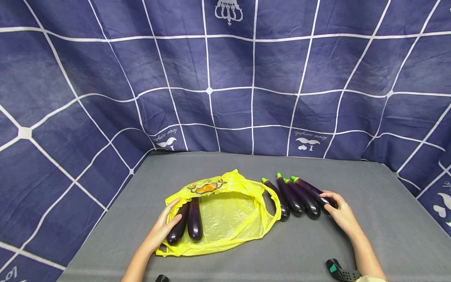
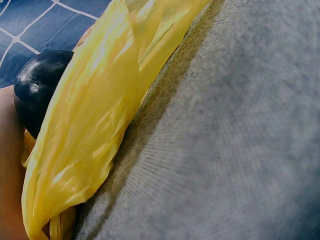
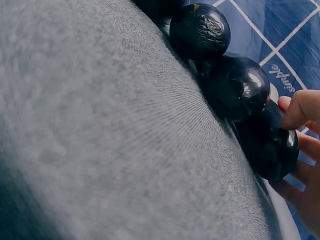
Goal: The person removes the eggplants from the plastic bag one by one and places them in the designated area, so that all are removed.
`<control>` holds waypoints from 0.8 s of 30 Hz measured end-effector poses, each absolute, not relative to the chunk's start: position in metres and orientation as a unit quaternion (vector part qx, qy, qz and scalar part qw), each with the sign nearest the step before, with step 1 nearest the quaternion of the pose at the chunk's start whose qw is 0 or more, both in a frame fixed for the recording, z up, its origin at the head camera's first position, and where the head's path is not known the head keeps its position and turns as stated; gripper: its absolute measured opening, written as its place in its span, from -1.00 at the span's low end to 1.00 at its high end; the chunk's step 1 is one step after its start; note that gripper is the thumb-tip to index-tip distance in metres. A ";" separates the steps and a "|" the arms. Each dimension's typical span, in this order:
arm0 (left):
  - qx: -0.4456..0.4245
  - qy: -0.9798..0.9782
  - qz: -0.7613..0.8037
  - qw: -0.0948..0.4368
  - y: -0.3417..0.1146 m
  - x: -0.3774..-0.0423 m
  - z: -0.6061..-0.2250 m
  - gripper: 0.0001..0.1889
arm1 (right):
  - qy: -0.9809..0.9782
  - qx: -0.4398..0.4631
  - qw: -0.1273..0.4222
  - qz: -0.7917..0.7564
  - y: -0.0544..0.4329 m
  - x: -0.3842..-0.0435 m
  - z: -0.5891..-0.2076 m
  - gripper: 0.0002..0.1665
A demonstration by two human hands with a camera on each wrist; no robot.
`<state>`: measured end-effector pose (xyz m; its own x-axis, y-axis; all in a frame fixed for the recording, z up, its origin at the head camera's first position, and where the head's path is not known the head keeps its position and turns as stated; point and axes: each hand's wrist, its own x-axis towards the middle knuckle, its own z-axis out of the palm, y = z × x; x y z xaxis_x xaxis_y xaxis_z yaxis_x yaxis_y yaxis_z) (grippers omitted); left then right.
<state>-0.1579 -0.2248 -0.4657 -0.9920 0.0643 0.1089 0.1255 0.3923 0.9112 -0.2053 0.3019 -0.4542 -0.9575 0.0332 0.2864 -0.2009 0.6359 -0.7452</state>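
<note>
My left hand [image 1: 165, 225] grips the left side of a yellow plastic bag [image 1: 239, 199], with the thumb lying over a dark purple eggplant [image 1: 177, 227] at the bag's mouth. Beside that one, a second eggplant [image 1: 195, 221] lies in the bag, its upper end hidden under the plastic. On the right, my right hand [image 1: 340, 209] holds the rounded lower end of the rightmost eggplant [image 1: 311, 190], thumb on one side and fingers on the other. The right wrist view shows this rounded end [image 3: 270, 150] between thumb and fingers, close over the grey cloth.
Several more eggplants lie in a row to the left of the held one, including one [image 1: 290, 196] with its green stem pointing away. The bag's right handle [image 1: 276, 207] overlaps the row's leftmost eggplant. A blue checked curtain [image 1: 229, 109] stands behind the grey table [image 1: 299, 250].
</note>
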 end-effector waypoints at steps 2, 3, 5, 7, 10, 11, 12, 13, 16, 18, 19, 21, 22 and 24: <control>-0.057 -0.834 -0.547 0.028 -0.225 -0.158 -0.466 -0.45 | -0.892 0.048 0.141 0.427 0.302 -0.205 -0.455 -0.70; -0.057 -0.834 -0.548 0.028 -0.225 -0.158 -0.466 -0.45 | -0.890 0.050 0.143 0.429 0.302 -0.206 -0.455 -0.70; -0.057 -0.834 -0.548 0.027 -0.225 -0.158 -0.466 -0.45 | -0.886 0.053 0.148 0.436 0.302 -0.206 -0.456 -0.70; -0.056 -0.835 -0.547 0.026 -0.225 -0.158 -0.466 -0.45 | -0.882 0.057 0.154 0.441 0.301 -0.206 -0.456 -0.70; -0.054 -0.834 -0.548 0.024 -0.225 -0.158 -0.466 -0.45 | -0.880 0.060 0.159 0.443 0.301 -0.205 -0.455 -0.70; -0.054 -0.834 -0.549 0.024 -0.225 -0.157 -0.466 -0.45 | -0.881 0.060 0.161 0.442 0.301 -0.205 -0.455 -0.71; -0.053 -0.834 -0.548 0.023 -0.225 -0.157 -0.466 -0.45 | -0.882 0.059 0.160 0.439 0.300 -0.205 -0.455 -0.71; -0.053 -0.834 -0.548 0.023 -0.225 -0.157 -0.466 -0.45 | -0.883 0.058 0.161 0.437 0.300 -0.205 -0.455 -0.71; -0.053 -0.835 -0.548 0.022 -0.225 -0.157 -0.466 -0.45 | -0.886 0.054 0.160 0.431 0.300 -0.205 -0.454 -0.71; -0.053 -0.835 -0.548 0.022 -0.225 -0.156 -0.466 -0.45 | -0.888 0.052 0.161 0.428 0.300 -0.205 -0.454 -0.72; -0.053 -0.835 -0.548 0.022 -0.225 -0.157 -0.466 -0.45 | -0.888 0.051 0.163 0.426 0.299 -0.205 -0.454 -0.72; -0.053 -0.835 -0.547 0.022 -0.225 -0.157 -0.466 -0.45 | -0.890 0.052 0.164 0.423 0.299 -0.205 -0.452 -0.72; -0.053 -0.835 -0.547 0.022 -0.225 -0.157 -0.466 -0.45 | -0.889 0.054 0.165 0.423 0.298 -0.205 -0.451 -0.72; -0.053 -0.836 -0.546 0.023 -0.225 -0.157 -0.467 -0.45 | -0.892 0.054 0.162 0.419 0.296 -0.205 -0.448 -0.71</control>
<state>-0.1574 -0.2251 -0.4667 -0.9933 0.0631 0.0972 0.1143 0.3980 0.9102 -0.2053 0.2957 -0.4483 -0.9417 0.0390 0.3343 -0.2323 0.6435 -0.7294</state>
